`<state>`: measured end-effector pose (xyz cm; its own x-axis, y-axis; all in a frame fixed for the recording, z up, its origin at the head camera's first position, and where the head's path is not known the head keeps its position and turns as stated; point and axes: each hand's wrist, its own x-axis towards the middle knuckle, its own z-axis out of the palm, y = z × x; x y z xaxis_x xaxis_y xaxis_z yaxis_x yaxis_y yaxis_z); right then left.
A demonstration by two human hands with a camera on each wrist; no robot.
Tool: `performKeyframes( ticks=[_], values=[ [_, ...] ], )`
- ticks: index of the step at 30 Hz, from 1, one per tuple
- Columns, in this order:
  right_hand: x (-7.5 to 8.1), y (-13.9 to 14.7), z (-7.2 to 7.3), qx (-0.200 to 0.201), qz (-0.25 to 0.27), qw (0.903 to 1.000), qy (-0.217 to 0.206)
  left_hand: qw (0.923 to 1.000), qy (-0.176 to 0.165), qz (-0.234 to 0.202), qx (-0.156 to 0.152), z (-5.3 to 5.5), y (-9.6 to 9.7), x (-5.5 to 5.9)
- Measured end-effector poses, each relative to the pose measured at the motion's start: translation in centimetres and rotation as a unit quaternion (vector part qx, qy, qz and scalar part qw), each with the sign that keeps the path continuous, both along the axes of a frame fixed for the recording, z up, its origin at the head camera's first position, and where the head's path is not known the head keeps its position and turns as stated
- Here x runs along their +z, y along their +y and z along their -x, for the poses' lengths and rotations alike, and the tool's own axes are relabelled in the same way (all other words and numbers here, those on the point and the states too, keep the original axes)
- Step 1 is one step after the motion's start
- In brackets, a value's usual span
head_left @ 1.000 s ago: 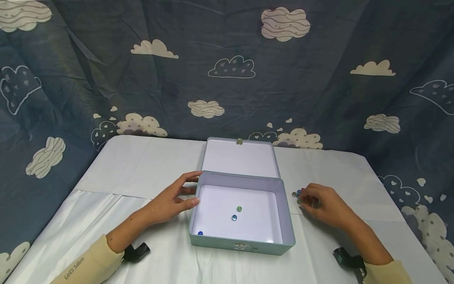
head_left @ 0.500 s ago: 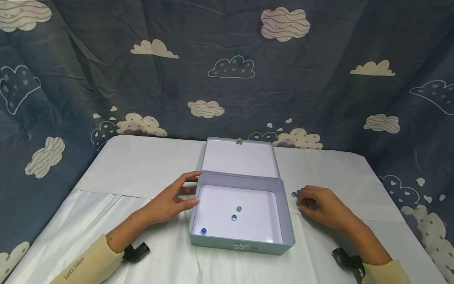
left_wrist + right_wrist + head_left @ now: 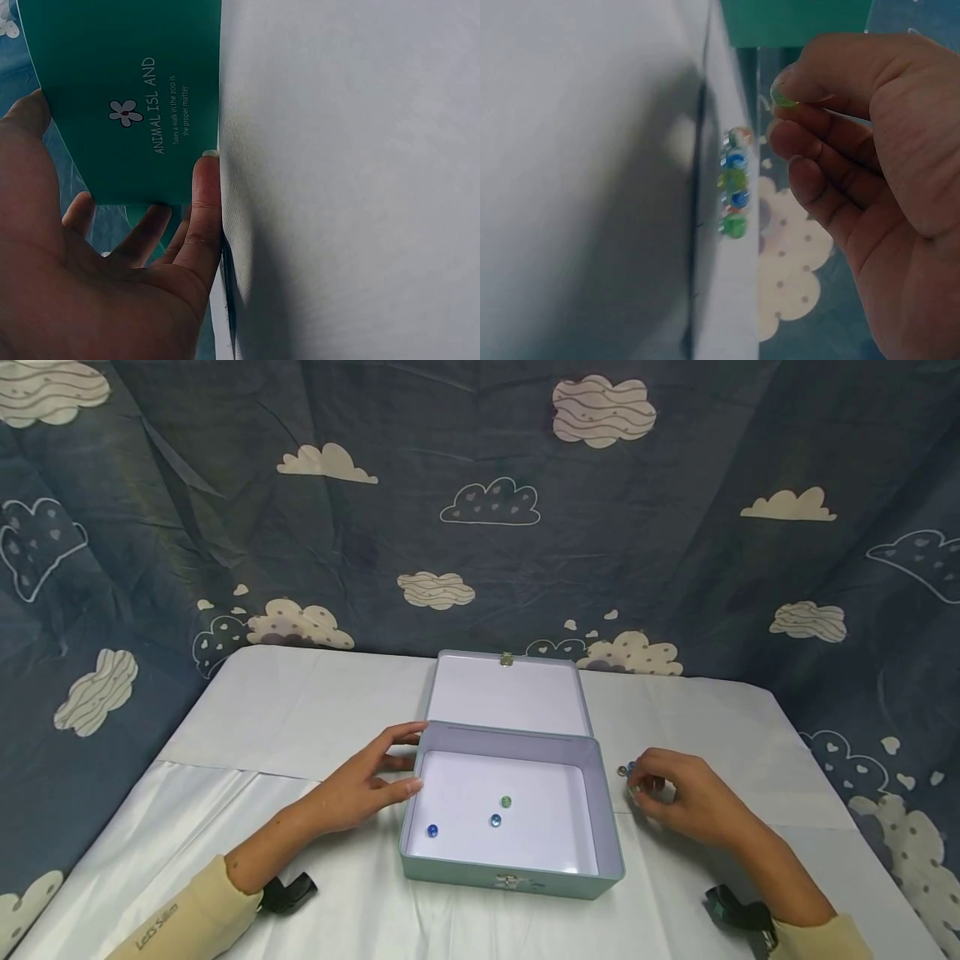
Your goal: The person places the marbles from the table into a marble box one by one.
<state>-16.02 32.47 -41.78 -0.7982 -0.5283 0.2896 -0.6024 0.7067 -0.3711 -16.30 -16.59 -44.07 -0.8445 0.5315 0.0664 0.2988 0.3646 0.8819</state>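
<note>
A green tin box (image 3: 457,870) with a pale inside stands on the white cloth, its lid (image 3: 510,693) folded back. Inside lie a green marble (image 3: 506,802), a light blue marble (image 3: 496,820) and a dark blue marble (image 3: 432,831). My left hand (image 3: 352,793) rests against the box's left wall, fingers spread; printed lettering shows on that wall in the left wrist view. To the right of the box, my right hand (image 3: 690,795) pinches a green marble (image 3: 783,97) between thumb and forefinger. Several loose marbles (image 3: 736,180) lie in a row close by that hand.
White cloth (image 3: 300,710) covers the table. A dark blue curtain (image 3: 480,552) with clouds hangs behind it. The lid reaches close to the table's back edge. A black camera mount (image 3: 288,893) is worn on each wrist.
The dark blue marble in the box has rolled from the front left corner towards the back. My right hand has shifted only slightly beside the loose marbles. The left hand has stayed still.
</note>
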Motion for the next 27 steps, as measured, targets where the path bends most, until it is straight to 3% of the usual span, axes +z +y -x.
performKeyframes(
  ticks=[9, 18, 27],
  values=[
    [1.9, -1.2, -0.9, 0.011, 0.009, 0.9999, -0.008, 1.0, 0.002, 0.0, 0.001, 0.0, -0.1, 0.0],
    [3.5, -2.6, -2.3, 0.028, 0.045, 0.9985, 0.012, 1.0, 0.002, -0.005, -0.003, 0.1, -0.1, -0.1],
    [3.6, -3.5, -2.7, 0.057, 0.066, 0.9962, -0.001, 1.0, -0.002, -0.006, -0.002, 0.1, -0.1, 0.0]
  ],
)
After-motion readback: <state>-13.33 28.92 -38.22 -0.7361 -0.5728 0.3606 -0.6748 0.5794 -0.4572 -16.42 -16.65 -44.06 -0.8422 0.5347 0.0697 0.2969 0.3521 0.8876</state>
